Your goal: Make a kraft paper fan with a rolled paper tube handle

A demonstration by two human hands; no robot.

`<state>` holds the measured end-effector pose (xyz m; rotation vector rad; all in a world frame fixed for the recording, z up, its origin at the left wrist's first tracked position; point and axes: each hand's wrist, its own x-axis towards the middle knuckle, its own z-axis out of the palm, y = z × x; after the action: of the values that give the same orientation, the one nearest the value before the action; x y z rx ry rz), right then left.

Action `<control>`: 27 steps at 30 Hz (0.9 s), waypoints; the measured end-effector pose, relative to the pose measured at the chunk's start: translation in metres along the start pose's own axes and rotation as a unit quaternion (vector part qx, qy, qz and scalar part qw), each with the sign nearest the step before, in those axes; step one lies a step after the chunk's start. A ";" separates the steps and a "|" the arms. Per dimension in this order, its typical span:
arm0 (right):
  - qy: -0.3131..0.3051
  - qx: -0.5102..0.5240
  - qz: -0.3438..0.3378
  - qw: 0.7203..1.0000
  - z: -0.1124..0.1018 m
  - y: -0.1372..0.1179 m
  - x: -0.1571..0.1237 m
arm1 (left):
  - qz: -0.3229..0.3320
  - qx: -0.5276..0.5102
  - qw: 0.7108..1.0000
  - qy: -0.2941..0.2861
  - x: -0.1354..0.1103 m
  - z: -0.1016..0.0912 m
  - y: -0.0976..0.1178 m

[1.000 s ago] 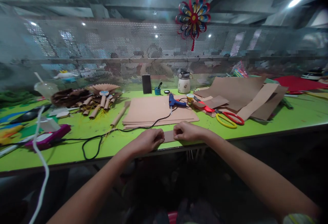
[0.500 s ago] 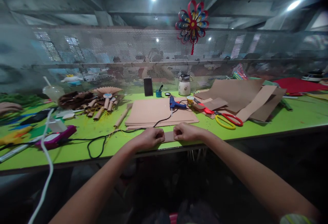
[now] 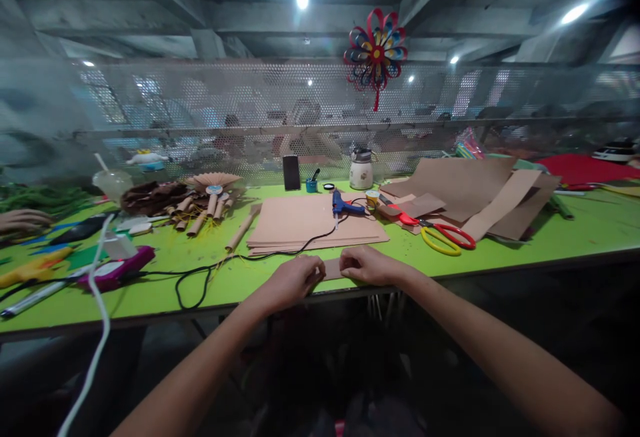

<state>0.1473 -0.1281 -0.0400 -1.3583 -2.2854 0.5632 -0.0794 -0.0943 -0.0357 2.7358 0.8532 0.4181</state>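
Note:
A small strip of brown paper [image 3: 333, 269] lies at the front edge of the green table [image 3: 480, 260]. My left hand [image 3: 296, 280] is closed on its left end, fingers curled with the tips down. On the right end, my right hand [image 3: 369, 265] pinches the paper between thumb and bent fingers. Just behind both hands is a stack of brown paper sheets [image 3: 290, 220]. A blue glue gun [image 3: 345, 205] rests on that stack, its black cord trailing left.
Red-and-yellow-handled scissors [image 3: 443, 237] and large brown paper sheets [image 3: 450, 187] lie to the right. Paper rolls [image 3: 203, 213], a purple power strip [image 3: 117, 269] and a white cable [image 3: 97, 303] are on the left. Another person's hand [image 3: 23, 221] rests at far left.
My fingers have shifted slightly on the paper strip; the right hand's thumb and fingers have opened a little. The whole view has moved slightly, and the other person's hand shows more.

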 end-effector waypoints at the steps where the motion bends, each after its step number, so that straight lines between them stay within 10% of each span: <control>1: 0.014 0.004 -0.005 1.000 0.002 0.000 -0.002 | 0.007 0.007 1.000 0.009 -0.001 0.001 0.000; 7: 0.081 -0.029 -0.109 0.990 0.014 0.009 -0.012 | 0.041 0.065 0.996 0.046 -0.007 0.007 -0.001; 27: 0.003 -0.276 -0.185 0.943 -0.002 0.000 -0.042 | 0.111 0.142 0.984 0.011 -0.033 -0.005 0.004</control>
<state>0.1670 -0.1656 -0.0441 -1.0830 -2.7176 -0.2260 -0.1056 -0.1161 -0.0363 3.1115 0.6569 0.3945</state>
